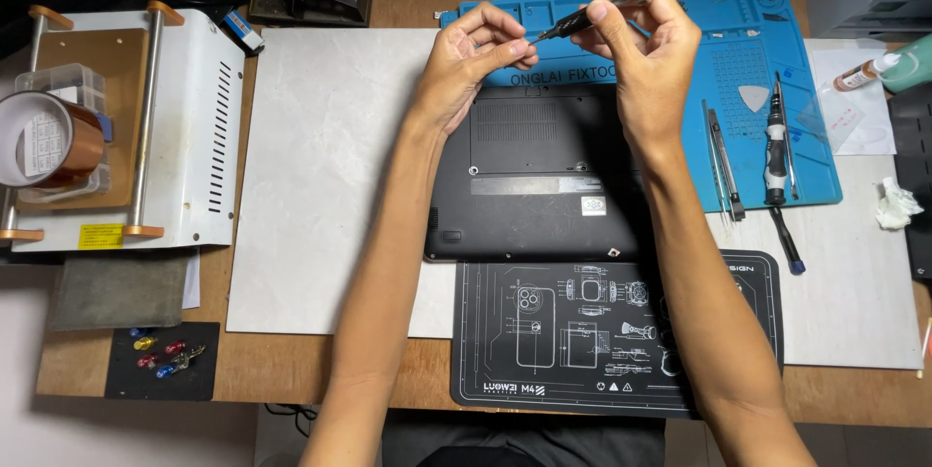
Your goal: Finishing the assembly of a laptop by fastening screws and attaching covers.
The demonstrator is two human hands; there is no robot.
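Two bare hands meet above the far middle of a wooden table [291, 370], which carries everything else. Largest on it is a pale stone-look slab [330, 185] covering the centre, with a white sheet-metal machine [199, 127] at the left edge holding a roll of amber tape [58, 142]. A blue silicone work mat [777, 50] lies toward the far right corner, and a black printed mat [544, 341] sits at the near edge. Between the two mats rests a black laptop [534, 185], underside up, its far edge overlapping the blue mat.

On the blue mat's right part lie tweezers [723, 161], a second screwdriver [774, 142] with a black-and-grey grip, and a small white triangular pick [753, 98]. A crumpled white tissue [895, 205] sits at the right edge, and a few small coloured bulbs [160, 350] rest on a dark pad at the near left corner.

The right hand [650, 50] is closed around a slim dark screwdriver [592, 13], thumb and fingers clamped on its shaft. The tool is in the air over the laptop's far edge, its long axis running nearly left to right with a slight tilt: the capped end rises toward the far right, the tip points left and a little down. The left hand [471, 64] is pinched at that tip, fingertips [519, 45] pressed together; whether they hold a bit or a screw is too small to tell
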